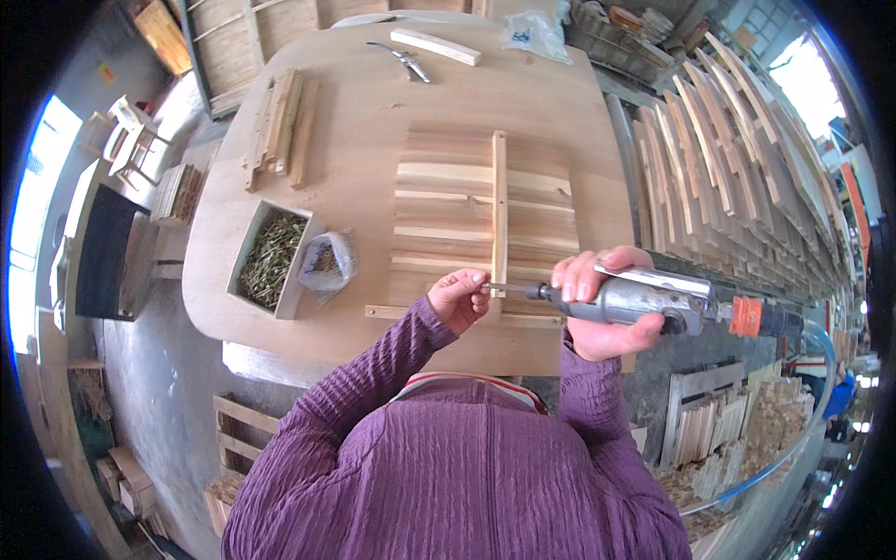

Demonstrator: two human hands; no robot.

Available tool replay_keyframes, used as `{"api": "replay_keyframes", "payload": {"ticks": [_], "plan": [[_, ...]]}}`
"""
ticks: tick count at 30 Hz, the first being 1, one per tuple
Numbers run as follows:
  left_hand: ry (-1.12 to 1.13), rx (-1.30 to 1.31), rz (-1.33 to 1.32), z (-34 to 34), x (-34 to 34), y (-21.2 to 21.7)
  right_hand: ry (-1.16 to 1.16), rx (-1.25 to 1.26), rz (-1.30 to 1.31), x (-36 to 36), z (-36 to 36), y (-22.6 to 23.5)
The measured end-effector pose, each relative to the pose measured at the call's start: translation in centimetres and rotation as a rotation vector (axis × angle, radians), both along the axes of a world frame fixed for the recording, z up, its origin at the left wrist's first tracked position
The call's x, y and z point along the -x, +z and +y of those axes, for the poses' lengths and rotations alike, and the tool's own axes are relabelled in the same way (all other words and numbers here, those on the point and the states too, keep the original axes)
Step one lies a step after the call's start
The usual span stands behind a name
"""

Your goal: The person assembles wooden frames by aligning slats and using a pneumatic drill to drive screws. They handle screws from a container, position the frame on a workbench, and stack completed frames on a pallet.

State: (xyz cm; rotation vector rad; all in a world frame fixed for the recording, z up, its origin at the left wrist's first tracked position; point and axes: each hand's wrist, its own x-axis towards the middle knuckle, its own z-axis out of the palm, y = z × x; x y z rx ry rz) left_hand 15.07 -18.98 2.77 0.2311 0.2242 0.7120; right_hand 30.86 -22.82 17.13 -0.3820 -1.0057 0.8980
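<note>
My right hand (602, 303) is wrapped round a silver air screwdriver (649, 301), held level with its long bit (511, 288) toward the left. At the bit's tip the fingers of my left hand (457, 299) are pinched together; whatever sits between them is too small to make out. Beneath and beyond the tool lies a wooden slatted panel (434, 219) with a narrow batten (499, 205) across its boards. Another thin strip (401, 312) lies along the panel's near edge. Left of the panel stand a white box (245, 250) of screws and an open plastic bag (327, 263) of small hardware.
The wooden table (359, 121) also bears several loose strips (283, 126), pliers (403, 62), a pale wood block (436, 47) and a plastic bag (539, 35). A rack of boards (719, 159) stands close on the right. A blue air hose (821, 401) curves down from the tool.
</note>
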Motion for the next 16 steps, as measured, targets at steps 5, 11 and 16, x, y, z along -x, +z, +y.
{"api": "replay_keyframes", "payload": {"ticks": [5, 11, 16], "plan": [[0.007, -0.007, 0.111, -0.7, 1.2, 0.3, -0.051, -0.01, 0.015, 0.2, -1.0, -0.1], [0.048, 0.018, 0.143, -2.0, 1.2, 1.3, -0.078, 0.059, 0.006, 1.0, -2.1, 0.3], [0.008, 0.122, -0.347, -2.8, 0.0, -0.2, -0.07, -0.021, 0.118, 1.9, -2.3, -0.4]]}}
